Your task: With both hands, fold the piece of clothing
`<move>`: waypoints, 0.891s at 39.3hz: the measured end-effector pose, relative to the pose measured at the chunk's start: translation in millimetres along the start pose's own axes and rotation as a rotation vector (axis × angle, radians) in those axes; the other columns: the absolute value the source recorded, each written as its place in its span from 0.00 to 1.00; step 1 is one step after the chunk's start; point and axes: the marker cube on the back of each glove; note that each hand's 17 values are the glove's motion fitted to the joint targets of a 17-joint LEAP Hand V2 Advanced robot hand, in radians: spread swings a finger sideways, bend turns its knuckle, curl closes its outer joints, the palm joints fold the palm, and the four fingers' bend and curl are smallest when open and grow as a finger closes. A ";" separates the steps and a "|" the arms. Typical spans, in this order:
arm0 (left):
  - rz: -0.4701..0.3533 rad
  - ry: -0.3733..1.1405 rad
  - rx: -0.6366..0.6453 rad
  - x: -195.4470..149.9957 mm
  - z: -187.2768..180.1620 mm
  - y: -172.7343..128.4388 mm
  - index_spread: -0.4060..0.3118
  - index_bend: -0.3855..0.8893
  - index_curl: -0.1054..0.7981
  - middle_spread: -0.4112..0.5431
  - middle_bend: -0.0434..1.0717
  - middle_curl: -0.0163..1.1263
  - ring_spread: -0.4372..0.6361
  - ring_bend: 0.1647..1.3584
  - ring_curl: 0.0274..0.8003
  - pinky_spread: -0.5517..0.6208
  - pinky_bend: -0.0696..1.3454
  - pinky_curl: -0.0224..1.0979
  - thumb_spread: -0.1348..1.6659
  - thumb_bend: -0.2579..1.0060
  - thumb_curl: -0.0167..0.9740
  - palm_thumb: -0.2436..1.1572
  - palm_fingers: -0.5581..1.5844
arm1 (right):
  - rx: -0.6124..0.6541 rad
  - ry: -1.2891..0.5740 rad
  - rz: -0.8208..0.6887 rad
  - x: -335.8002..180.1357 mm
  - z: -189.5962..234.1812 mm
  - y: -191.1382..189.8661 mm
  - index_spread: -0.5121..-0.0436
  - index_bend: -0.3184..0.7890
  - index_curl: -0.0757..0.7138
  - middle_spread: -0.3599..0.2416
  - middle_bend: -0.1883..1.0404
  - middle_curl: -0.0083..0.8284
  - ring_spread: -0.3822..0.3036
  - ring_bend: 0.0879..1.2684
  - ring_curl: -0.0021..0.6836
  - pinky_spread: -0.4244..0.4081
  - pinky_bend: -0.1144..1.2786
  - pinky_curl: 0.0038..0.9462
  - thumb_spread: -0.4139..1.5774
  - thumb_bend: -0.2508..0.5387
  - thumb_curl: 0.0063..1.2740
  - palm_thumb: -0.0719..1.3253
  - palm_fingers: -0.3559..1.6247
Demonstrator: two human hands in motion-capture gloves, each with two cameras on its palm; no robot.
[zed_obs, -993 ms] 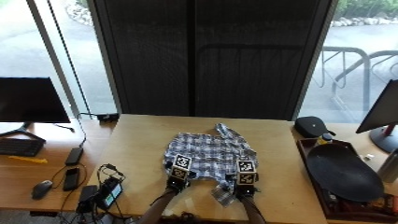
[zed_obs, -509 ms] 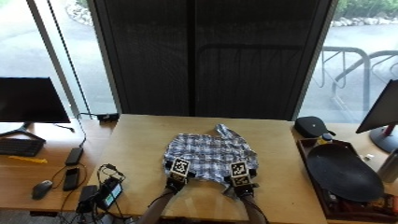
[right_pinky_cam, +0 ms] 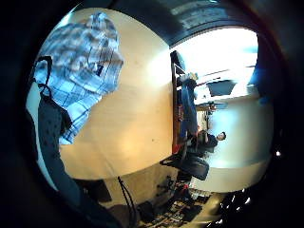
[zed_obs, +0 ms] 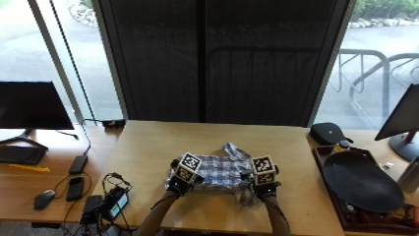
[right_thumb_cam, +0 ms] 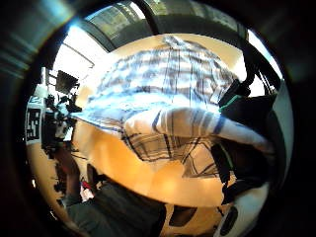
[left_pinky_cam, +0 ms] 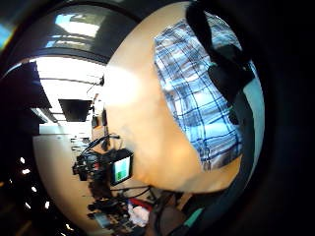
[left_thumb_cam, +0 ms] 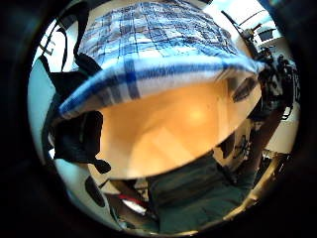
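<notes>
Evidently a fold is under way: the plaid shirt (zed_obs: 219, 172) lies low in the frame's centre on the wooden table (zed_obs: 150, 142), its near edge lifted, pinched by the left hand (zed_obs: 180, 181) and right hand (zed_obs: 264, 183). Next, I judge, carry that edge forward and lay it flat.

Wooden table (zed_obs: 164, 142), monitor (zed_obs: 33, 105), keyboard (zed_obs: 19, 155), mouse (zed_obs: 44, 199), black tray (zed_obs: 360, 182)
</notes>
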 end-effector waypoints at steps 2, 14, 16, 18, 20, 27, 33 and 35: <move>0.000 -0.018 -0.024 -7.3 -19.8 6.5 0.12 0.48 0.59 0.07 0.47 0.45 0.08 0.34 0.45 0.44 0.11 0.21 0.70 0.19 0.42 0.69 0.79 | -0.092 -0.063 -0.015 1.1 -16.8 6.2 0.38 0.40 0.53 0.17 0.49 0.53 0.14 0.51 0.62 0.11 0.48 0.37 0.81 0.44 0.27 0.69 0.85; -0.164 0.084 0.059 -49.1 -48.0 -52.3 0.13 0.48 0.62 0.06 0.57 0.47 0.08 0.31 0.46 0.47 0.11 0.15 0.73 0.19 0.41 0.67 0.78 | -0.112 -0.204 0.105 8.6 -31.5 -92.9 0.38 0.41 0.51 0.19 0.54 0.57 0.18 0.58 0.67 0.08 0.48 0.38 0.77 0.36 0.27 0.70 0.86; -0.189 0.091 0.042 -50.4 -40.0 -67.8 0.13 0.47 0.62 0.06 0.58 0.48 0.08 0.31 0.46 0.47 0.11 0.15 0.73 0.19 0.40 0.67 0.78 | -0.119 -0.207 0.141 6.4 -24.2 -109.7 0.39 0.41 0.52 0.19 0.54 0.57 0.18 0.59 0.67 0.08 0.48 0.38 0.76 0.35 0.28 0.71 0.85; -0.207 0.091 0.023 -49.1 -31.0 -80.8 0.13 0.47 0.63 0.07 0.59 0.48 0.08 0.31 0.46 0.48 0.11 0.14 0.73 0.19 0.40 0.67 0.78 | -0.106 -0.197 0.169 2.2 -23.5 -119.2 0.39 0.41 0.52 0.19 0.55 0.58 0.19 0.58 0.67 0.09 0.48 0.38 0.76 0.34 0.28 0.71 0.85; -0.228 0.074 0.027 -46.5 -28.6 -87.0 0.13 0.47 0.63 0.06 0.59 0.48 0.08 0.32 0.47 0.48 0.11 0.13 0.73 0.19 0.40 0.67 0.78 | -0.085 -0.178 0.191 -3.9 -26.9 -123.3 0.40 0.42 0.52 0.19 0.56 0.58 0.20 0.58 0.68 0.09 0.48 0.38 0.75 0.33 0.28 0.72 0.85; -0.279 0.005 0.216 -39.8 -19.0 -113.4 0.13 0.48 0.65 0.07 0.61 0.49 0.11 0.27 0.47 0.51 0.11 0.11 0.74 0.19 0.40 0.67 0.76 | -0.077 -0.123 0.245 -16.2 8.0 -140.7 0.40 0.42 0.53 0.20 0.58 0.59 0.20 0.56 0.68 0.11 0.48 0.39 0.74 0.30 0.29 0.73 0.84; -0.272 0.013 0.241 -31.9 1.5 -125.5 0.13 0.50 0.66 0.07 0.62 0.49 0.12 0.26 0.47 0.52 0.11 0.09 0.73 0.19 0.39 0.67 0.76 | -0.061 -0.152 0.260 -19.9 36.3 -149.8 0.40 0.42 0.53 0.20 0.57 0.60 0.21 0.55 0.68 0.12 0.48 0.39 0.74 0.30 0.29 0.73 0.83; -0.259 0.030 0.166 -27.7 8.9 -120.2 0.13 0.50 0.67 0.07 0.64 0.49 0.12 0.25 0.47 0.53 0.11 0.09 0.73 0.19 0.40 0.67 0.77 | -0.064 -0.156 0.261 -19.7 40.5 -148.8 0.40 0.42 0.53 0.20 0.58 0.60 0.21 0.55 0.68 0.12 0.48 0.39 0.73 0.30 0.29 0.73 0.84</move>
